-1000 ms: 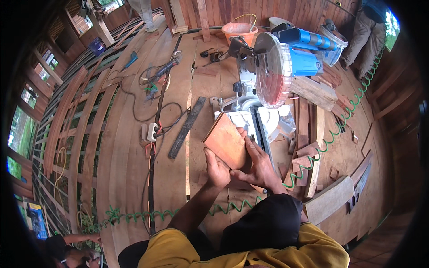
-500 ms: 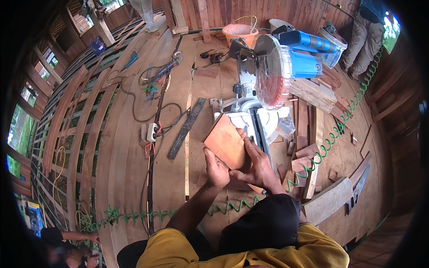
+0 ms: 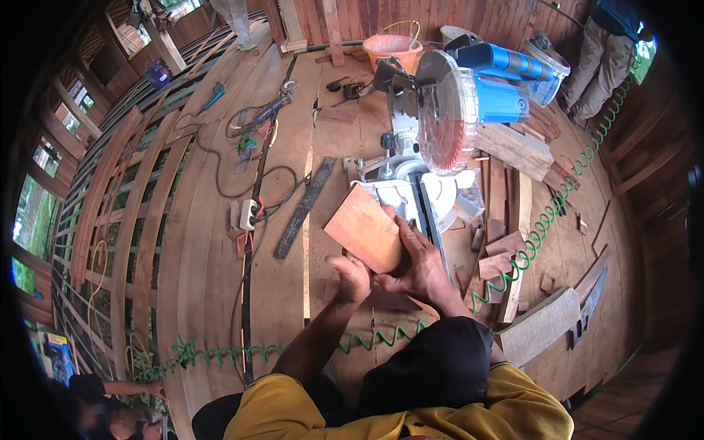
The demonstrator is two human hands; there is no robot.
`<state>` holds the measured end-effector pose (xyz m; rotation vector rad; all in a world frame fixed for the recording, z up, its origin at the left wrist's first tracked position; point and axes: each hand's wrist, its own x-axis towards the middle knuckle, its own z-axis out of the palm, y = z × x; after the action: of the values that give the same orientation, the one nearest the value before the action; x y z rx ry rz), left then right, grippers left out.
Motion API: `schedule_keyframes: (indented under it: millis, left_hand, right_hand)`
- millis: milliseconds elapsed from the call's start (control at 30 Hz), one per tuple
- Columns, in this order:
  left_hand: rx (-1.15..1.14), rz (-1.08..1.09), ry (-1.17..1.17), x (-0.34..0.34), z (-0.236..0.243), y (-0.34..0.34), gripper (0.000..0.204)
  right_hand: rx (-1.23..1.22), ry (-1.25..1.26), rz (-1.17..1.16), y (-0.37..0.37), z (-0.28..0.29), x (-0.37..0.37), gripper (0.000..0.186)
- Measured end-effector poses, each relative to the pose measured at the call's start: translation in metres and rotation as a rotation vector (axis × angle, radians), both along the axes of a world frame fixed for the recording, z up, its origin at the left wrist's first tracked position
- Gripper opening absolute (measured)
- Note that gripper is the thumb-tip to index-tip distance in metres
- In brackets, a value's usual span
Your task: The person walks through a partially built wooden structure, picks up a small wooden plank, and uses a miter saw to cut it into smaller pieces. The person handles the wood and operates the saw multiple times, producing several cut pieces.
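Observation:
A squarish reddish-brown wooden board (image 3: 361, 226) is held at an angle in front of a miter saw (image 3: 444, 110) with blue housing and clear blade guard. My left hand (image 3: 350, 280) is under the board's lower edge, thumb raised off its face, fingertips hidden beneath it. My right hand (image 3: 422, 268) grips the board along its right side. The saw's white base (image 3: 440, 198) is just beyond the board. A dark flat strip (image 3: 304, 209) lies on the floor to the left.
Offcuts (image 3: 532, 150) and a green coiled hose (image 3: 539, 235) lie rightward. A grinder (image 3: 271, 110), power strip (image 3: 249, 214) and cables lie left, near gapped floor slats (image 3: 128, 242). Buckets (image 3: 392, 48) stand behind. People are at upper right (image 3: 594, 59), upper left (image 3: 238, 22) and lower left (image 3: 103, 411).
The board has shifted slightly left and its tilt has changed. My left thumb has come away from the board's front. My right hand still grips it.

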<state>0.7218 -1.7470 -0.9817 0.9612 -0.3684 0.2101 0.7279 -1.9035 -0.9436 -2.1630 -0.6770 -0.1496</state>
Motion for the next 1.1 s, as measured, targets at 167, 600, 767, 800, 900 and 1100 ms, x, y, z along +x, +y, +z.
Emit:
schedule_keyframes:
  millis: [167,600,767,800,900,1100]
  left_hand:
    - [0.464,0.199,0.386,-0.003,0.004,0.021,0.052]
    - [-0.415,0.378,0.701,0.018,-0.178,0.025,0.059]
    - [-0.423,0.308,0.729,0.019,-0.224,0.022,0.065]
    - [-0.403,0.295,0.726,0.018,-0.226,0.023,0.067]
    - [-0.371,0.302,0.698,0.02,-0.228,0.025,0.07]
    - [-0.37,0.336,0.644,0.024,-0.212,0.018,0.07]
  right_hand:
    - [-0.101,-0.027,0.042,-0.008,0.005,0.022,0.108]
    - [0.764,-0.07,0.414,-0.081,0.099,-0.02,0.066]
    - [0.776,-0.069,0.621,-0.08,0.133,-0.036,0.06]
    - [0.78,-0.057,0.617,-0.081,0.134,-0.037,0.059]
    - [0.793,-0.024,0.607,-0.084,0.125,-0.042,0.055]
    - [0.828,0.007,0.637,-0.094,0.122,-0.038,0.048]
